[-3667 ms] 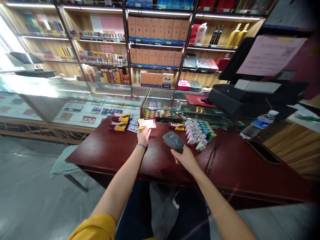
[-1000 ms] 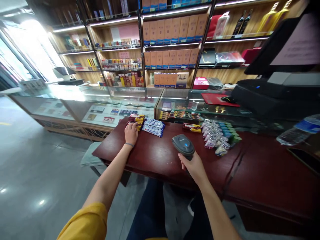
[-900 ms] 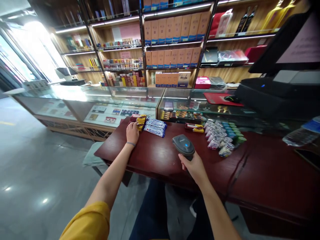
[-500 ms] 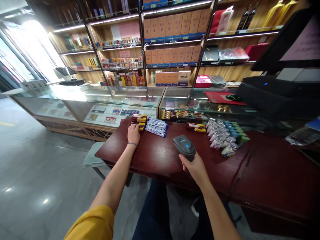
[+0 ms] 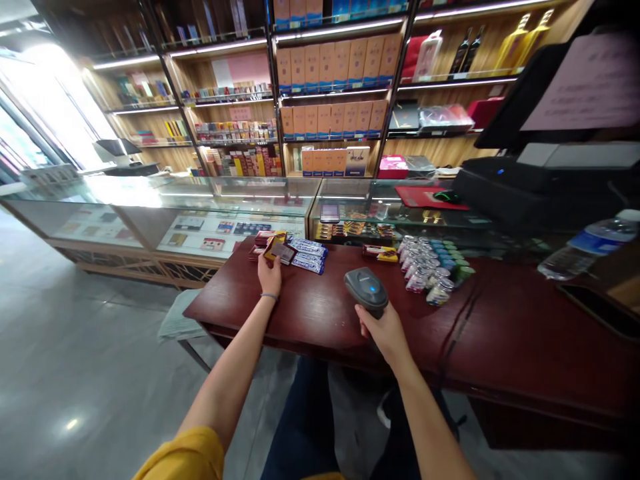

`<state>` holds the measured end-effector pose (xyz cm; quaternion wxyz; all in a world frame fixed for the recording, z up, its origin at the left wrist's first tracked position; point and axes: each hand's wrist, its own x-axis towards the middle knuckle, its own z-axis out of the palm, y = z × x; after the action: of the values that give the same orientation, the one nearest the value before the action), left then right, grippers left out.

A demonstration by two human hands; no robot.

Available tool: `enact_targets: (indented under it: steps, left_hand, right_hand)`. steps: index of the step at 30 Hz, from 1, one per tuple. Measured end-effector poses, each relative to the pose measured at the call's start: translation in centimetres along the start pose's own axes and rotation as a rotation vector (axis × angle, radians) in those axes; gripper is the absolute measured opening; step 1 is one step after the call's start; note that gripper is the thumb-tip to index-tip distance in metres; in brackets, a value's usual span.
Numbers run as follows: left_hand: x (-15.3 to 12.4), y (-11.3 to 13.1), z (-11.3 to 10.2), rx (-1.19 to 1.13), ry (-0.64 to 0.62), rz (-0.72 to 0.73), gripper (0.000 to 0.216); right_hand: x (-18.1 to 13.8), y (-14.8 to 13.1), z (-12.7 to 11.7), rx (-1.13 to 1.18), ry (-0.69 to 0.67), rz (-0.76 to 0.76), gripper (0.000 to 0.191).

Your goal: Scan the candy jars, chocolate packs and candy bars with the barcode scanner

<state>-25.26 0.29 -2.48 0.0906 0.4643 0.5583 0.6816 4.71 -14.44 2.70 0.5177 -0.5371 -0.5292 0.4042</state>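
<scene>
My left hand [image 5: 270,271] is closed on a brown and yellow snack packet [image 5: 281,251], lifted just off the stack of like packets [image 5: 261,241] at the far left of the dark red table [image 5: 310,313]. Blue wrapped bars [image 5: 309,254] lie right beside it. My right hand [image 5: 383,330] grips the handle of a grey barcode scanner [image 5: 366,290] with a blue light, held above the table's middle and pointed toward the far side.
One more brown and yellow packet [image 5: 380,253] and a cluster of small capped bottles [image 5: 430,270] lie to the right. A water bottle [image 5: 585,245], a phone [image 5: 597,310] and a black till [image 5: 525,187] stand far right. Glass counters [image 5: 200,207] and shelves are behind.
My left hand, which lay on the packet stack, has taken one packet and lifted it toward me. The scanner hand has barely moved.
</scene>
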Motion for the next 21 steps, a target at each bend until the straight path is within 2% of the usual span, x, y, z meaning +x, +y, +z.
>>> enact_targets:
  steps: [5, 11, 16, 21]
  left_hand:
    - [-3.4, 2.0, 4.2, -0.543, -0.183, -0.325, 0.040]
    - [-5.7, 3.4, 7.8, -0.870, -0.166, -0.567, 0.044]
    - [-5.4, 2.7, 8.2, -0.897, -0.121, -0.651, 0.037]
    - [-5.2, 2.8, 7.8, -0.952, -0.109, -0.675, 0.031]
  right_hand:
    - [0.1, 0.2, -0.2, -0.032, -0.002, 0.003, 0.040]
    - [-0.2, -0.5, -0.7, -0.060, 0.005, -0.001, 0.032]
    - [-0.7, -1.2, -0.9, -0.076, 0.036, -0.005, 0.030]
    - [-0.9, -1.3, -1.2, -0.137, -0.072, -0.010, 0.024]
